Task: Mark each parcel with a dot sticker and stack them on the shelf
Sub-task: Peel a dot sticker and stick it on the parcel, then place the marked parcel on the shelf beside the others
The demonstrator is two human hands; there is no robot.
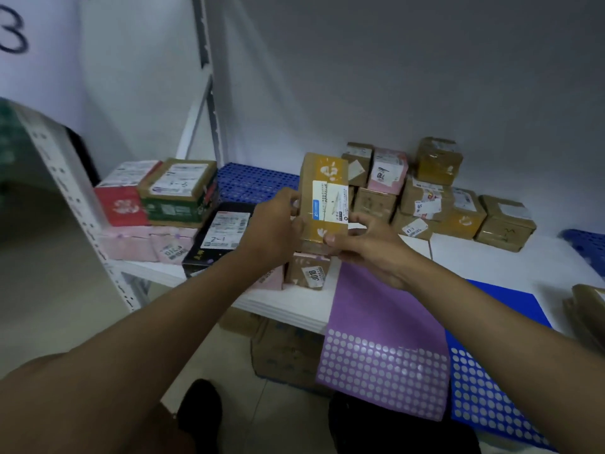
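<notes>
Head view: both hands, left [278,221] and right [363,247], grip a brown parcel [324,198] above the shelf [510,257]. Many parcels [435,198] are stacked; dot sheets [386,355] remain part-used, so work seems midway.

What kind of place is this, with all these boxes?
Probably a parcel depot or pickup storeroom: labelled parcels stacked on a white shelf, a purple sheet of dot stickers, and a hand-numbered wall.

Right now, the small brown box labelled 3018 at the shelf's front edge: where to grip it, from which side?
Take the 3018 box from above, across its left and right side faces. A pink parcel abuts its left, so approach from the front, where the shelf edge is open.
</notes>
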